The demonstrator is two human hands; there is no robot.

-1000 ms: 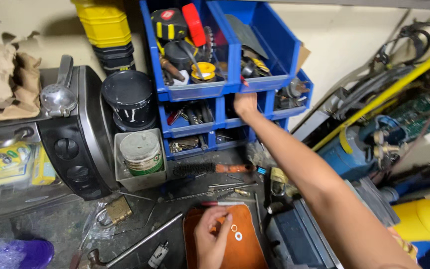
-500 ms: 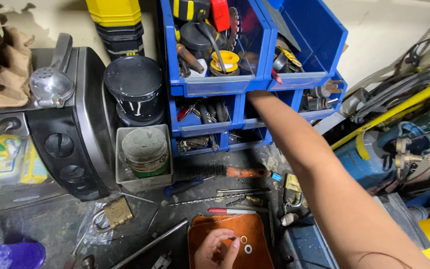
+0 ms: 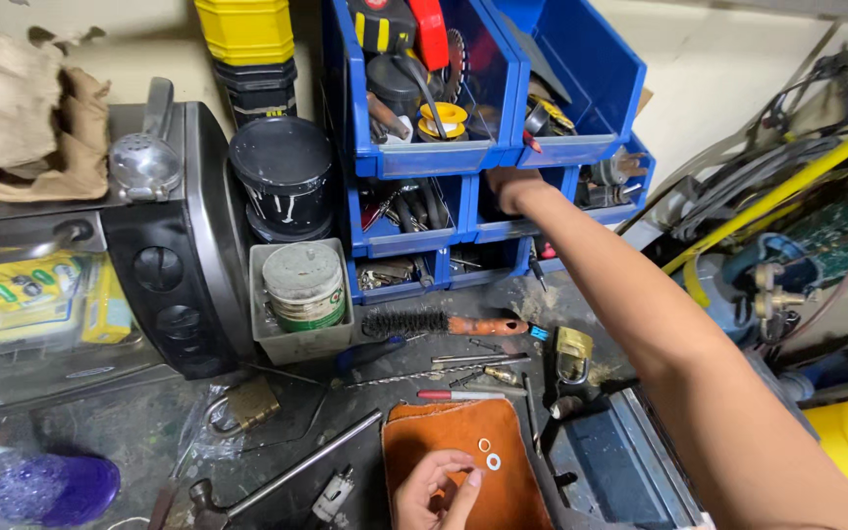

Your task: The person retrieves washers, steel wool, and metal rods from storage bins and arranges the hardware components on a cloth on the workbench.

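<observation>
Two washers beside left hand, fingers curled, empty; right hand in blue bin, grip hidden.

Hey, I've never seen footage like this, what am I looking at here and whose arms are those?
One camera, worn on a person's head, looks down at a cluttered workbench. Both bare arms are that person's own. The right hand reaches into a middle blue bin of a stacked rack; whether it grips anything is hidden. The left hand rests on an orange pad beside two small washers, fingers curled, holding nothing visible. Around the pad lie a wire brush, a padlock, a red pen and a drill bit.
</observation>
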